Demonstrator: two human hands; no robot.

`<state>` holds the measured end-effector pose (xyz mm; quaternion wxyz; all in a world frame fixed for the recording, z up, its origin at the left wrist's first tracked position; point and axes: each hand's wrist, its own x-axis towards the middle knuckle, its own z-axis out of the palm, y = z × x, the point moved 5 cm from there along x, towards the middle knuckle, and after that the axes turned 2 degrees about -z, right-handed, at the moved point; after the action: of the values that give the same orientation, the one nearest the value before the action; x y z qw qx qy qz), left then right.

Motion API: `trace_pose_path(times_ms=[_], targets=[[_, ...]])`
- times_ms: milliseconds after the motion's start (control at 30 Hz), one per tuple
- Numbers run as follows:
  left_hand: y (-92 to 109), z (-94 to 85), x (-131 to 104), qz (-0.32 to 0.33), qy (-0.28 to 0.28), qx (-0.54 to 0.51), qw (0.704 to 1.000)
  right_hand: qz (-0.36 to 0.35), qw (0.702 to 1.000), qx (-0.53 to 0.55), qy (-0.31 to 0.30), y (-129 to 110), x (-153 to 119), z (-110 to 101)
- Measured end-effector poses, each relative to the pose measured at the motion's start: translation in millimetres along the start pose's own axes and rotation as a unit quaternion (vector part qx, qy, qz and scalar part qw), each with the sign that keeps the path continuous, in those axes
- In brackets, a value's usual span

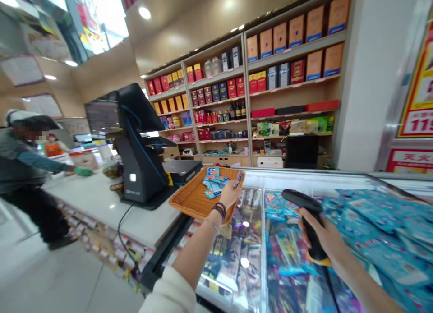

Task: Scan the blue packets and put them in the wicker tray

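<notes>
With my right hand (316,234) I am grasping a black barcode scanner (306,200) over the glass-topped freezer (270,180); my left hand (232,193) is reaching among blue packets (214,183) in the wicker basket (184,202), grip closure unclear. Rightward, a poster (417,92) is showing "11…", a red sign (411,158) "灭火".
</notes>
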<state>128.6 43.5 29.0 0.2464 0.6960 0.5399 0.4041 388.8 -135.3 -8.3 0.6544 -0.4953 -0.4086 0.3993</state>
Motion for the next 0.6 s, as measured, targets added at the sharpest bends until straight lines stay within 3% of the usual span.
trace_pose_path(times_ms=[133,233,400,600], targets=[[-45.9,-49.9,-5.2,-0.04,0.004,0.147,0.988,0.005,0.999,0.008,-0.043,13.0,-4.7,48.2],[-67.4,-64.0,-2.2,-0.068,-0.02,0.23,0.971,0.026,0.997,-0.012,-0.067,27.7,-7.9,60.6],[-81.8,-54.9,18.0,-0.099,-0.073,0.299,0.946,0.041,0.996,-0.046,-0.064,42.9,-6.3,49.2],[-82.4,-41.4,31.9,-0.103,-0.097,0.315,0.939,0.037,0.996,-0.06,-0.046,38.0,-2.9,36.0]])
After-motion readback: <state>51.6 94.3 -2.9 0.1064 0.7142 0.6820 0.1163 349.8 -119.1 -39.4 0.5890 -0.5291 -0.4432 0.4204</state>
